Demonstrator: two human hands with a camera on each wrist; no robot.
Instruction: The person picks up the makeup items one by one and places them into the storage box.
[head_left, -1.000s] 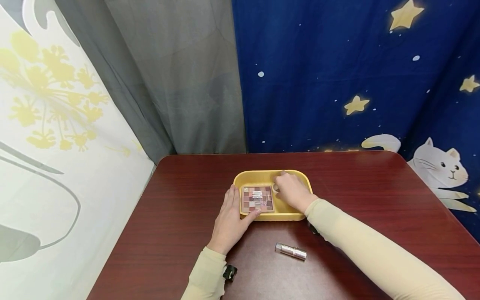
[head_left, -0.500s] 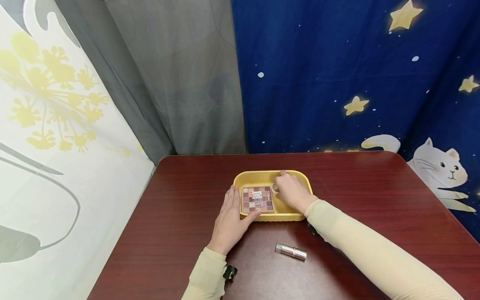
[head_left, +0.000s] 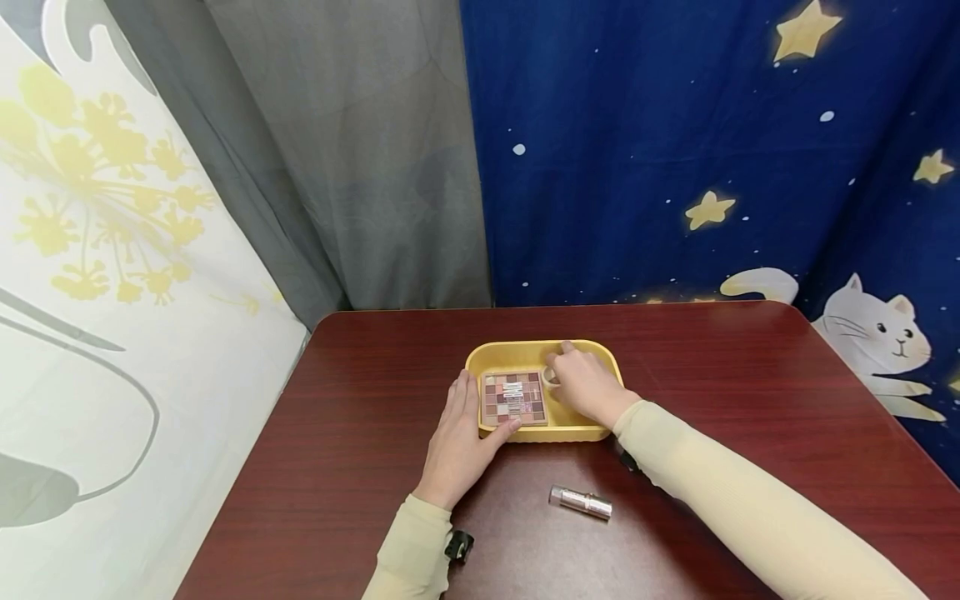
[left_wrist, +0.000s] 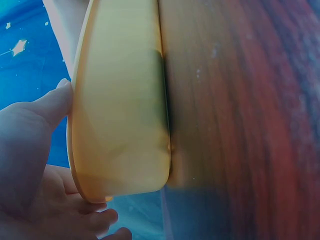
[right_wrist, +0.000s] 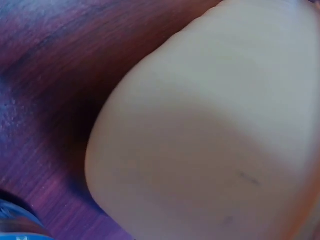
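A yellow tray [head_left: 510, 435] sits on the table, with a makeup palette [head_left: 514, 398] of brown and pink squares lying in its left half. My left hand [head_left: 463, 446] rests at the tray's front left corner, fingers straight along the side and thumb by the front rim. In the left wrist view, the thumb tip [left_wrist: 65, 92] touches the rim. My right hand [head_left: 583, 379] reaches inside the tray's right half, its fingers curled on a small, round, pale thing [head_left: 550, 378] mostly hidden by them. The right wrist view is largely filled by the pale sleeve [right_wrist: 215, 110].
A shiny pinkish-silver makeup tube [head_left: 581, 502] with a clear end lies on the reddish-brown table [head_left: 360, 450], in front of the tray. Grey and blue star-patterned curtains [head_left: 600, 167] hang behind the table's far edge.
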